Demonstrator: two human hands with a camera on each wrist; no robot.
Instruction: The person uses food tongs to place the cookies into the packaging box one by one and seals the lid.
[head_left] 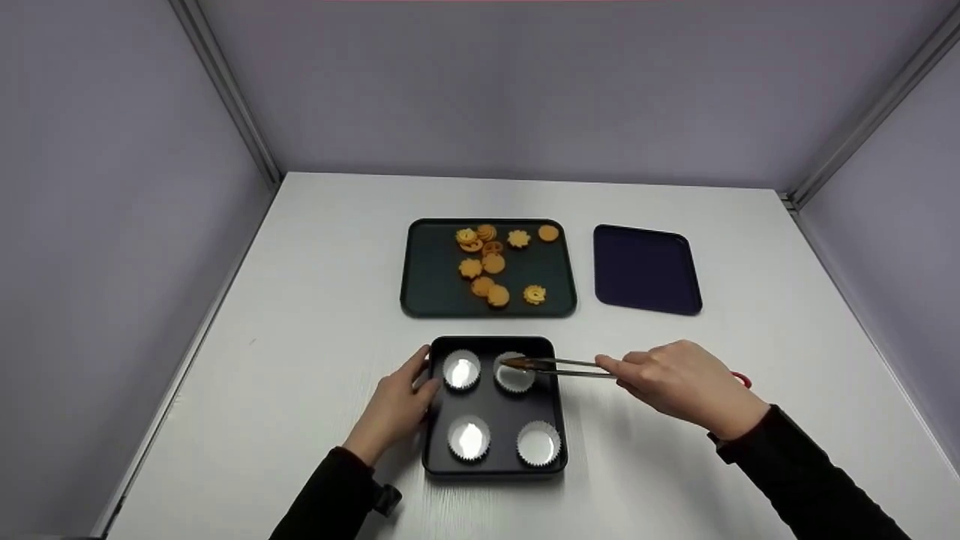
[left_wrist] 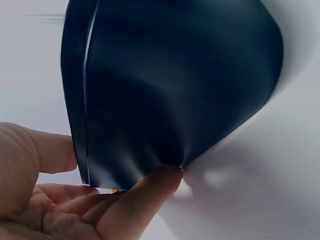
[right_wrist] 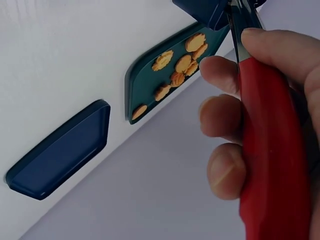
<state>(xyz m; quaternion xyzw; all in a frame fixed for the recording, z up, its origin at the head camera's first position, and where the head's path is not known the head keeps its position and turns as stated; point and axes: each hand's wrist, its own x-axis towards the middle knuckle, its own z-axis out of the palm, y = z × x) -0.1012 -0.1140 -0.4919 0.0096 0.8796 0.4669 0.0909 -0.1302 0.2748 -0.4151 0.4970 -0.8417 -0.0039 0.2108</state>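
In the head view, a black baking pan (head_left: 491,409) holds several shiny fluted baking cups (head_left: 469,438), set out in two rows. My left hand (head_left: 401,405) grips the pan's left side, and the left wrist view has the thumb at the rim and fingertips against the wall (left_wrist: 150,100). Tongs (head_left: 577,367) with a red handle (right_wrist: 272,150) are in my right hand (head_left: 675,382), fingers and thumb curled round the handle. Their brownish front end reaches over the back right cup (head_left: 515,381); I cannot tell whether it pinches anything.
Behind the pan lies a dark green tray (head_left: 431,277) with several cookies (head_left: 493,262), round and flower-shaped, some overlapping. To its right is a dark blue tray (head_left: 646,270). Grey panels (head_left: 495,90) enclose the white table (head_left: 315,300) at the back and sides.
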